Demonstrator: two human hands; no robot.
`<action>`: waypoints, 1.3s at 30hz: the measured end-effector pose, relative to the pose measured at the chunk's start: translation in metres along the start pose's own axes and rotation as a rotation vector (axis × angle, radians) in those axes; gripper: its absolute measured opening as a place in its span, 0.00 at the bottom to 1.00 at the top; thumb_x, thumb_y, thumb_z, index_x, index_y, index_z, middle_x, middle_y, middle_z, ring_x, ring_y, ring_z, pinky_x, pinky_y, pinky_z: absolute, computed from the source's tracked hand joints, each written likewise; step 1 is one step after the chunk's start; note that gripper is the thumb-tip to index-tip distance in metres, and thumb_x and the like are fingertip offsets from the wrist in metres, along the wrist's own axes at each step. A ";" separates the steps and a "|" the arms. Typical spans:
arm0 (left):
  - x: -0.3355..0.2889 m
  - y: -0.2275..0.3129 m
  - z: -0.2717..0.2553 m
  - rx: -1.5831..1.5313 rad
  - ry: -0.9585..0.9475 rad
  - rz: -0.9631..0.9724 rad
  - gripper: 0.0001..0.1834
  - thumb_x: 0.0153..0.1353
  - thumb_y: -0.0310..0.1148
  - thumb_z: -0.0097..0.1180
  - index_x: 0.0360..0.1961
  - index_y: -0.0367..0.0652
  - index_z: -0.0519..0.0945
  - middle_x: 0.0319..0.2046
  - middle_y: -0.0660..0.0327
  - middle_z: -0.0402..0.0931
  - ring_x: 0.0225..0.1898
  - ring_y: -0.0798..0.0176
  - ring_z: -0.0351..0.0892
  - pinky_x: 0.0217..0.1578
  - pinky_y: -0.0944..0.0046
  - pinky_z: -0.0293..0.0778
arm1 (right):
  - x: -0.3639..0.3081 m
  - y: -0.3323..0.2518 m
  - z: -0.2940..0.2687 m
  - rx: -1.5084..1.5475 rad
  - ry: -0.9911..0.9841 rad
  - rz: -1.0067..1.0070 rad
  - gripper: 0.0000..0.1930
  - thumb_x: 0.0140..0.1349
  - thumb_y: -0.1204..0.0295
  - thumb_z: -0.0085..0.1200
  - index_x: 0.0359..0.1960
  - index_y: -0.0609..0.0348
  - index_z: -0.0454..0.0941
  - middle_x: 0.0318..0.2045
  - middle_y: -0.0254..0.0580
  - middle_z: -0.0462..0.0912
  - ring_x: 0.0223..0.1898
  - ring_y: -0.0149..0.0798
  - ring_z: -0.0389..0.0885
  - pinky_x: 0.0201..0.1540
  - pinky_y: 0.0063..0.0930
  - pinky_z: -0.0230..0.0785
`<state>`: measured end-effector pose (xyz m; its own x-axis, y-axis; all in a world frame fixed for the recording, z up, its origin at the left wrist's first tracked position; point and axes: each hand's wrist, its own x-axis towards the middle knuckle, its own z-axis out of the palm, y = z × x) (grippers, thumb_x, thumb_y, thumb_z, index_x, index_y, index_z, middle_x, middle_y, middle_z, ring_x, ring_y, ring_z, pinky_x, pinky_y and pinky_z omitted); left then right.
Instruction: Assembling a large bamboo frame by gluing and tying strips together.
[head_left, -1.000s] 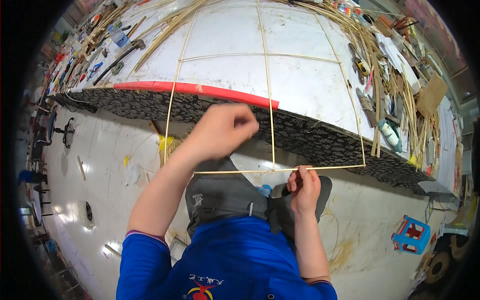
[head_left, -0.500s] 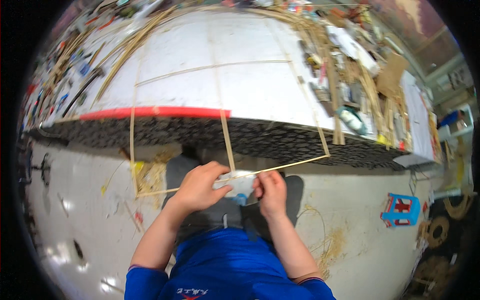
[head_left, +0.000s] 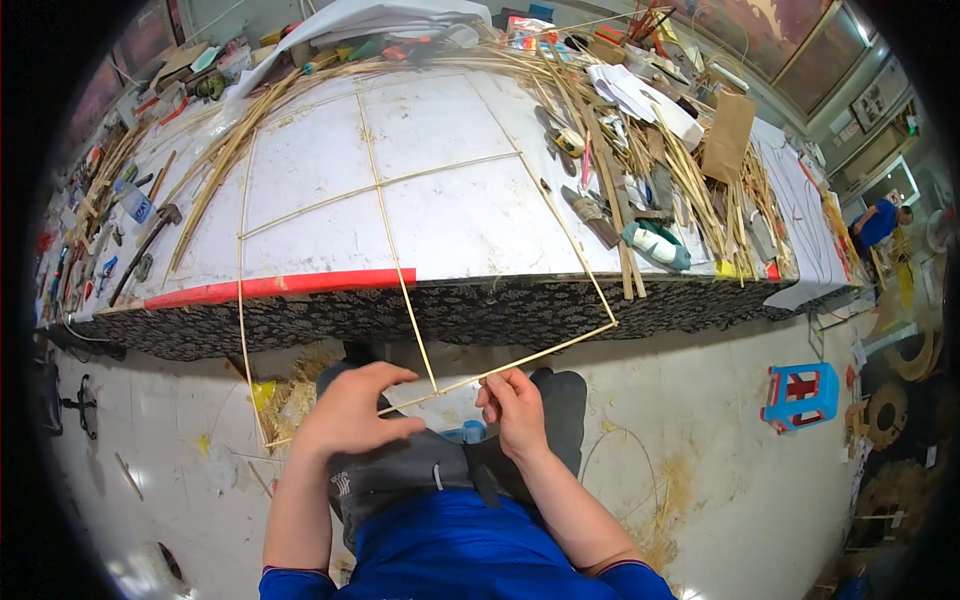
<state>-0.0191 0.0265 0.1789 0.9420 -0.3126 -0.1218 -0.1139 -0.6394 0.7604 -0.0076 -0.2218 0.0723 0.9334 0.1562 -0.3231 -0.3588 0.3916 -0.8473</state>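
Note:
A light frame of thin bamboo strips [head_left: 380, 190] lies partly on the white tabletop and reaches over its edge towards me. Its near crosswise strip [head_left: 560, 348] runs above my lap and meets the middle strip at a joint. Left of that joint, my left hand [head_left: 355, 410] is open, with thumb and fingers spread apart on either side of the near strip. Just right of the joint, my right hand [head_left: 515, 412] is closed in a pinch against the strip. Whatever lies between its fingertips is too small to make out.
The white-covered table [head_left: 450, 240] has red tape [head_left: 280, 287] along its edge. Bundled bamboo strips [head_left: 225, 165], a hammer [head_left: 150, 245] and a bottle [head_left: 655, 245] lie on it. A blue-red stool [head_left: 800, 397] stands right; another person [head_left: 880, 222] is far right.
My left hand has opened and shifted left and down, off the near strip. The right hand stays pinched near the joint. My view has tilted up, showing more of the table.

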 end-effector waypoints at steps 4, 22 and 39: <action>0.040 -0.022 -0.049 -0.199 0.264 -0.154 0.15 0.57 0.35 0.69 0.40 0.36 0.85 0.32 0.58 0.84 0.37 0.66 0.83 0.42 0.64 0.78 | 0.001 0.003 0.001 -0.002 0.004 0.022 0.08 0.74 0.67 0.51 0.38 0.58 0.74 0.25 0.37 0.79 0.20 0.25 0.70 0.26 0.20 0.64; 0.107 -0.039 -0.039 -0.197 0.237 -0.191 0.10 0.62 0.29 0.61 0.25 0.37 0.76 0.18 0.68 0.72 0.22 0.75 0.70 0.22 0.69 0.66 | -0.013 0.004 -0.031 -0.119 -0.061 0.009 0.12 0.74 0.63 0.53 0.40 0.60 0.77 0.26 0.33 0.79 0.22 0.21 0.69 0.26 0.17 0.61; -0.001 -0.029 0.014 -0.058 0.024 -0.050 0.14 0.67 0.34 0.56 0.47 0.36 0.83 0.41 0.48 0.84 0.43 0.46 0.85 0.45 0.56 0.79 | -0.034 -0.135 -0.062 -0.530 0.232 -0.415 0.08 0.73 0.68 0.54 0.38 0.59 0.76 0.26 0.33 0.80 0.28 0.24 0.77 0.30 0.19 0.68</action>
<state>-0.0211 0.0357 0.1477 0.9534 -0.2643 -0.1454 -0.0491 -0.6115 0.7897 0.0101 -0.3364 0.1717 0.9907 -0.1304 0.0387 0.0222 -0.1257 -0.9918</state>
